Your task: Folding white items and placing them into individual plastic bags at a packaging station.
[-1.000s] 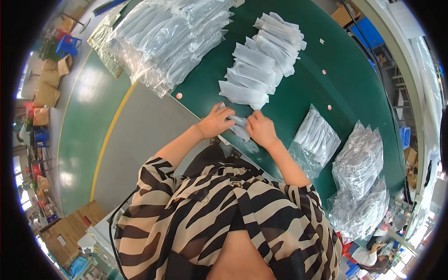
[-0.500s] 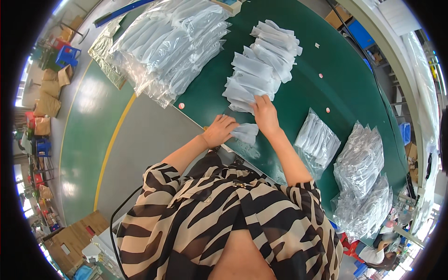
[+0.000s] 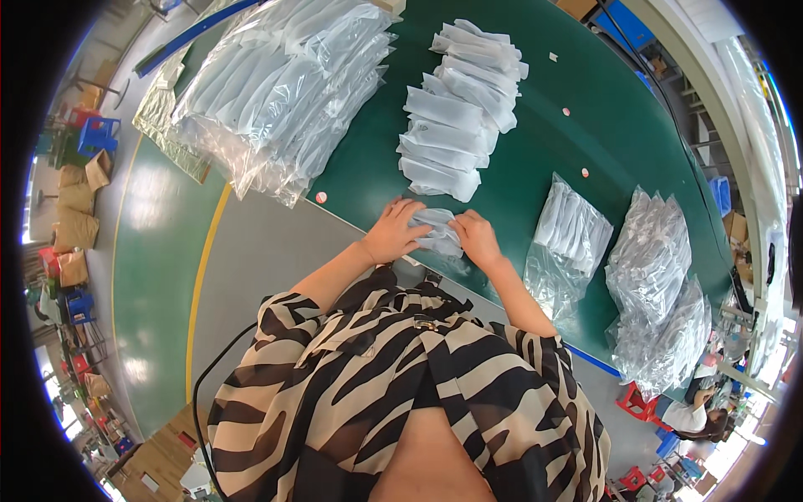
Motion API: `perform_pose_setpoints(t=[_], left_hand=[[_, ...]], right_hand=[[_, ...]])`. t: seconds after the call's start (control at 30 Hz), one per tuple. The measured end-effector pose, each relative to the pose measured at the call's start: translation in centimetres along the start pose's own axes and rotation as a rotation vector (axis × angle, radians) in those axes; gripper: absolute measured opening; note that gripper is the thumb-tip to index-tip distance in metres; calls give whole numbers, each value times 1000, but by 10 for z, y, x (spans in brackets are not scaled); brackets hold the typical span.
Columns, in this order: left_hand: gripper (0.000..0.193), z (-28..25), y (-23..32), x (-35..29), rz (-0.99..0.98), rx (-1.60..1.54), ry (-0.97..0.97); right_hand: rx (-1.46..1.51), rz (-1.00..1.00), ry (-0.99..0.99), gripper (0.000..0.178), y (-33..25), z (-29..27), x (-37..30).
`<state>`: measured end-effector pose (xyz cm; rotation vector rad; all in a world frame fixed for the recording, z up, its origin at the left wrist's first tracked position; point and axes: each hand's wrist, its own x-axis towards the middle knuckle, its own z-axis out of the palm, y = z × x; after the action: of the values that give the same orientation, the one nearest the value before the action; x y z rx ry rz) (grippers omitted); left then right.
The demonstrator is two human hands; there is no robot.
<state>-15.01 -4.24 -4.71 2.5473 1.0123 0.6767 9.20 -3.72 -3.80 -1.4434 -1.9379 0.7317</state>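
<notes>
Near the table's front edge, a small white, translucent packet [image 3: 437, 232] lies between my hands, with clear plastic film showing below it. My left hand [image 3: 393, 230] is closed on its left end, fingertips over the top. At its right end my right hand [image 3: 478, 240] grips it with thumb and fingers bent together. Just beyond the hands, a long overlapping row of similar white packets [image 3: 447, 138] runs away from me on the green table [image 3: 535, 134].
A big pile of clear bags with white packets [image 3: 288, 84] covers the far left. To the right lie a partly filled clear bag [image 3: 570, 230] and several stuffed bags [image 3: 648, 259]. A red stool [image 3: 640, 403] and a seated person [image 3: 690, 414] are at lower right.
My right hand has come back from the near end of the packet row to the small packet beside my left hand, and now grips its right end. The view has shifted slightly.
</notes>
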Motion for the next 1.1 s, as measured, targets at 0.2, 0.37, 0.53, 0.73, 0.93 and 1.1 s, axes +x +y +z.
perform_pose_setpoints(t=[0.2,0.37,0.53,0.73,0.93,1.1], left_hand=[[62,8,-13,-2,82,-1,-61],[74,1,-3,4,14,-151,-62],[77,-5,-2,-1,39,-78,-105],[78,5,-1,2,55,-79,-108],[75,12,15,-3,40,-34,-18],[70,-8,17,18,31,-19,-8]], right_hand=[[-190,70,248,16,-37,-14,47],[-210,-59,248,18,9,13,48],[411,445,-23,12,-3,5,22],[584,384,-248,8,26,-12,19],[151,90,-254,13,40,-20,23],[-16,-66,-139,16,25,-16,18]])
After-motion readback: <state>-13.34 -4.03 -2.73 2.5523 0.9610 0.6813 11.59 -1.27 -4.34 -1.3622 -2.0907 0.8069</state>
